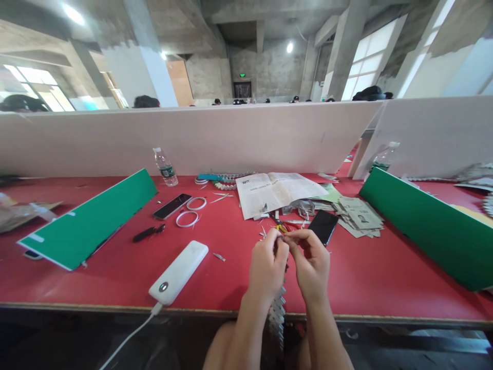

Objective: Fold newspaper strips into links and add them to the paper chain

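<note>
My left hand (268, 263) and my right hand (313, 264) are close together above the red table's front part. Thumbs and fingers of both are pinched at the upper end of a grey, zigzag folded paper chain (277, 313). The chain hangs between my forearms, past the table edge. The small piece at my fingertips is mostly hidden. Just beyond the hands lie pliers (284, 226) with red and yellow handles, among white paper scraps. A black phone (324, 226) lies beside my right hand.
A newspaper sheet (277, 191) and printed paper slips (362, 213) lie behind. Left are a white power bank (179, 272) with cable, tape rings (187, 219), another phone (172, 205) and a water bottle (166, 167). Green boards (92, 221) flank the workspace; a white partition (185, 139) stands behind.
</note>
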A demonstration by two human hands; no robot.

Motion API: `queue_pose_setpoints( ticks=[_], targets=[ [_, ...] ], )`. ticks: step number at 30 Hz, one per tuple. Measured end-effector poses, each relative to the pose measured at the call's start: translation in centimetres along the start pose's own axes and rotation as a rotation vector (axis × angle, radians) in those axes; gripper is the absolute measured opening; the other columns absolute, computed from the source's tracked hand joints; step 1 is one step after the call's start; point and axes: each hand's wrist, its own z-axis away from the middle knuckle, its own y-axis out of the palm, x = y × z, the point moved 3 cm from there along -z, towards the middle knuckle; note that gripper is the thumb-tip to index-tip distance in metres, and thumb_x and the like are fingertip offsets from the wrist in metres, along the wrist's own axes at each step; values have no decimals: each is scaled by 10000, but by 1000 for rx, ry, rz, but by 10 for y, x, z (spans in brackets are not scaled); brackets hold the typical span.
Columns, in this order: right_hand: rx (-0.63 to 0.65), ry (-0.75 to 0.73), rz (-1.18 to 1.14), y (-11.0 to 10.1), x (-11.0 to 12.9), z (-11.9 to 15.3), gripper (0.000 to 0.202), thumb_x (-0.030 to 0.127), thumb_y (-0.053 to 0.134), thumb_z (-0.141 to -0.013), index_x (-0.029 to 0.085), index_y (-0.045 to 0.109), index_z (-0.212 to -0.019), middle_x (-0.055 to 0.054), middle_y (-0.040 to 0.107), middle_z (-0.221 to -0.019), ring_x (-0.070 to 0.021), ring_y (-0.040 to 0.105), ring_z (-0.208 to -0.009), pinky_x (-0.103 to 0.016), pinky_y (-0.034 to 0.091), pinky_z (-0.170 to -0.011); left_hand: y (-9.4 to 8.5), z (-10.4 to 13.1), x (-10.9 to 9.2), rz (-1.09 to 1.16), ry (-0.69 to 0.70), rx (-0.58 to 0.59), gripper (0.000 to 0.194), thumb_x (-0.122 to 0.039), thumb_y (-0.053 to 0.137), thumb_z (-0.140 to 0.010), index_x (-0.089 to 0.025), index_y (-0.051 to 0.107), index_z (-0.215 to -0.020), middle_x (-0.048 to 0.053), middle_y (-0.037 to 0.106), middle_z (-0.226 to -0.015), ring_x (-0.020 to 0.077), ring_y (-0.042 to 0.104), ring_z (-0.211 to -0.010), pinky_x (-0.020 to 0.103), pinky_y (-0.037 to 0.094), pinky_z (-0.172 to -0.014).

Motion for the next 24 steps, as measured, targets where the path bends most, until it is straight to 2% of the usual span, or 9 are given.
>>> queue_pose_setpoints(
  ticks=[4, 8, 11, 13, 17, 20, 24],
  targets=[
    [-32, 38, -43, 4, -2, 1, 53, 253, 598, -808, 201, 602, -815, -24, 622, -775, -169, 590, -739, -292, 479, -670, -4, -1, -1, 90, -18, 40, 211, -318, 360, -885, -208, 457, -734, -53, 406, -526, 106, 408, -465, 208, 299, -469],
    [11, 89, -124, 7, 0, -1, 58, 260, 611, -802, 205, 603, -816, -9, 623, -766, -150, 594, -722, -261, 494, -647, -13, -3, -3, 260, -4, 90, 211, -339, 423, -871, -183, 498, -751, -39, 457, -604, 99, 436, -550, 195, 350, -519],
    [104, 124, -166, 6, 0, -3, 105, 272, 620, -796, 204, 627, -875, -27, 659, -830, -166, 622, -786, -282, 519, -702, -21, -5, 1, 325, -43, 71, 213, -346, 473, -850, -164, 551, -771, -18, 514, -673, 106, 473, -626, 194, 386, -564],
    [216, 150, -206, 3, -3, -5, 197, 280, 623, -792, 213, 640, -977, -47, 679, -928, -191, 635, -875, -317, 530, -766, -23, -7, 6, 374, -99, 64, 230, -367, 493, -837, -160, 569, -771, -10, 538, -682, 112, 500, -633, 198, 415, -568],
    [435, 153, -269, -4, -8, -6, 386, 262, 639, -779, 255, 596, -1163, -65, 620, -1176, -228, 599, -1045, -368, 522, -864, -25, -9, 11, 470, -167, 66, 267, -408, 526, -812, -151, 597, -791, 6, 567, -692, 115, 537, -617, 204, 457, -554],
    [452, 122, -231, -9, -11, -6, 387, 246, 633, -785, 278, 597, -1168, -57, 580, -1239, -235, 556, -1117, -375, 508, -900, -25, -9, 10, 455, -171, 64, 279, -415, 534, -806, -148, 611, -787, 5, 565, -666, 109, 541, -577, 201, 459, -525],
    [439, 94, -196, -11, -12, -6, 377, 227, 612, -799, 295, 591, -1169, -53, 573, -1232, -219, 551, -1100, -343, 530, -849, -25, -7, 5, 393, -140, 64, 257, -391, 522, -818, -157, 625, -793, -3, 572, -653, 111, 541, -568, 210, 464, -535]
  ],
)
